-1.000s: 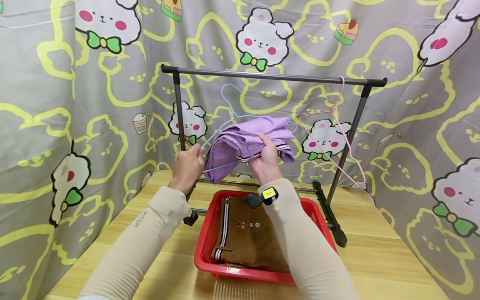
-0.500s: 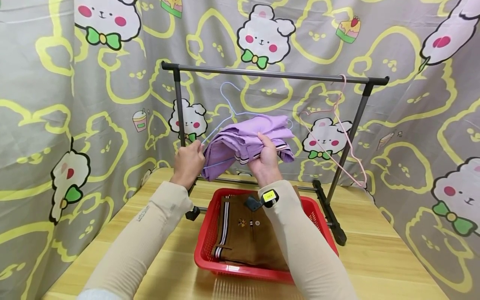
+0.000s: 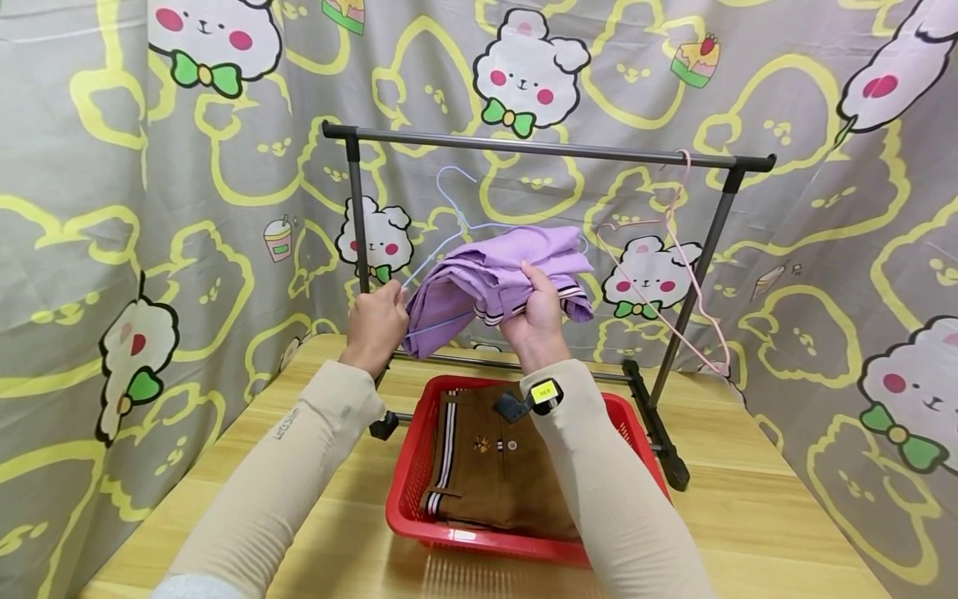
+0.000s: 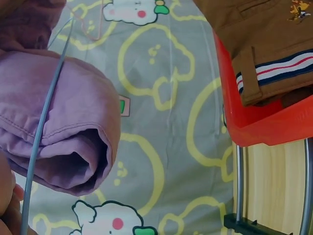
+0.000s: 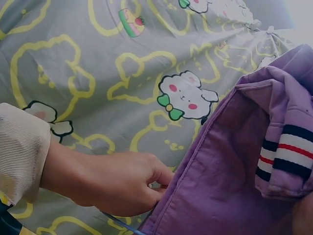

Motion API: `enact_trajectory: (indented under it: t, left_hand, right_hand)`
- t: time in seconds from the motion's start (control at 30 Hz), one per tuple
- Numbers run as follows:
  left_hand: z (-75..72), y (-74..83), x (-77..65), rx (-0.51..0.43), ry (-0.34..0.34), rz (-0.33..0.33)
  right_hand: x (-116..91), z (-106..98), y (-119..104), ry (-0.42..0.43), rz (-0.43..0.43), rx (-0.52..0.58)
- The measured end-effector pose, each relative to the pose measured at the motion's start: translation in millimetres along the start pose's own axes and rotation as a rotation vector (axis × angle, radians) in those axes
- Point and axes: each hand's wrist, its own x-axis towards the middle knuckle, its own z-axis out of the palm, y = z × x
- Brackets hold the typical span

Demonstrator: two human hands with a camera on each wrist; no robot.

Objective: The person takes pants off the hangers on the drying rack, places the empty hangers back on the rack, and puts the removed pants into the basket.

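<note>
In the head view my left hand grips the left corner of a light blue wire hanger, held below the rack's bar. My right hand holds the purple pants at their striped waistband, thumb on top and fingers beneath. The pants lie through the hanger: its lower wire crosses in front of their hanging left part, then passes behind the waistband part. In the left wrist view the hanger wire runs over the rolled purple cloth. The right wrist view shows my left hand beside the cloth's edge.
A red basket with folded brown pants stands on the wooden table below my hands. Behind it rises a metal rack, with a pink hanger at its right end. Patterned curtains enclose the table.
My right hand and the purple pants have shifted slightly right. The hanger's hook has tipped a little to the left. My left hand keeps its grip, slightly higher than a second ago.
</note>
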Motion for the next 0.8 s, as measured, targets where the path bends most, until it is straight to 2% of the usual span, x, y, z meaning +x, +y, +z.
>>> enact_trajectory:
  t: [0.4,0.8]
  left_hand:
    - [-0.4,-6.6,0.6,0.021,-0.001,-0.009]
    - [0.1,-10.5,-3.9,-0.003,-0.037,-0.043]
  right_hand:
    - [-4,3,-1,-0.021,-0.013,-0.022]
    - [-4,7,-4,-0.039,-0.019,-0.007]
